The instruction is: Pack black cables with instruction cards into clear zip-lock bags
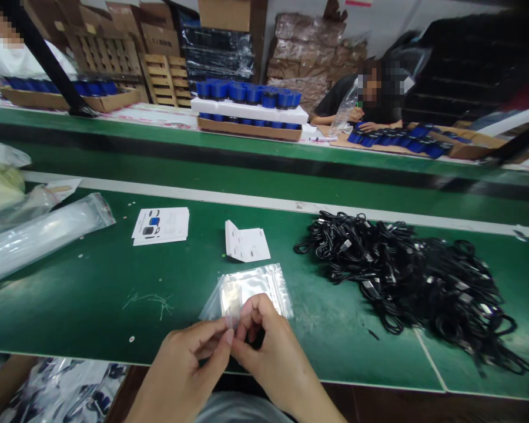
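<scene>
Near the front edge of the green table [101,311], my left hand [189,358] and my right hand [268,346] meet with their fingertips almost touching. Both pinch the near edge of a clear plastic bag [231,302]. Under and behind my fingers lies a stack of clear zip bags [262,282]. Just beyond the stack a folded white leaflet [249,244] stands partly open. A pile of printed white leaflets [171,226] is to its left. On the right is a big heap of black cables [392,270] with metal plugs.
Long plastic packages [48,235] lie at the left. Beyond a raised ledge are trays of blue round parts [247,94]. A person in dark clothes [344,100] leans over more blue parts [401,138]. Below the table's front left edge are bagged items [70,390].
</scene>
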### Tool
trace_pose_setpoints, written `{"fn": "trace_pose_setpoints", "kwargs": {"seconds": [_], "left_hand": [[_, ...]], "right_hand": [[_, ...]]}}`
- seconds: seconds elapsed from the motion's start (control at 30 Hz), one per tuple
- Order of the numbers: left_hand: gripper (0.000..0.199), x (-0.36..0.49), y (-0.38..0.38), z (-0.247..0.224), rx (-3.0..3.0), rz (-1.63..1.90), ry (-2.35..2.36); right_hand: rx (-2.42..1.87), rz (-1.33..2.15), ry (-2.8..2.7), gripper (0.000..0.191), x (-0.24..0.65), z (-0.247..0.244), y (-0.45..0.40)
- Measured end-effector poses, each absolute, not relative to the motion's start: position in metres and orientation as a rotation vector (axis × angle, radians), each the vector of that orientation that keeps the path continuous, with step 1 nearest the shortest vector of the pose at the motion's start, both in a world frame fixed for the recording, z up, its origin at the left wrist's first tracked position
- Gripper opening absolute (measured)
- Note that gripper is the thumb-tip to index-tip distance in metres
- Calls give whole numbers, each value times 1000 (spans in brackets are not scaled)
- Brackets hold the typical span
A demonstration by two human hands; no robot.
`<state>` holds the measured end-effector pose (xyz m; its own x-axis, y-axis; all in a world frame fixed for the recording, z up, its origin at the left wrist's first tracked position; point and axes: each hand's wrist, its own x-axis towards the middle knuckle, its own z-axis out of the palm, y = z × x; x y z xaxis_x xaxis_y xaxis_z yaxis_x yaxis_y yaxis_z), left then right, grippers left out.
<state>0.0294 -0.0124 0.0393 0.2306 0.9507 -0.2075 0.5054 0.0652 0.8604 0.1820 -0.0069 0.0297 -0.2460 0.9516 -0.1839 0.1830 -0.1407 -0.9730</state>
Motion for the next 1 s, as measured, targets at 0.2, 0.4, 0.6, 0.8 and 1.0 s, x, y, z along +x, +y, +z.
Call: {"fn": "trace_pose_setpoints", "kwargs": {"seconds": [0.2,0.4,0.6,0.8,1.0], "left_hand": [[28,26,-12,37,1420,547,1331],[29,25,-11,34,1465,530,1428],[23,27,-9,26,1368,579,1413],[25,35,-10,29,1473,632,1447],[32,41,-9,30,1805,616,1539]], "right_hand": [[-1339,1478,-1442,26,185,32,-7],[-1416,1254,-1661,31,182,33,-10],[-1297,530,-1945,19,179,24,-19],[-1328,529,-2064,27,178,23,-20],[-1394,446,-2145,22,178,28,-17]]}}
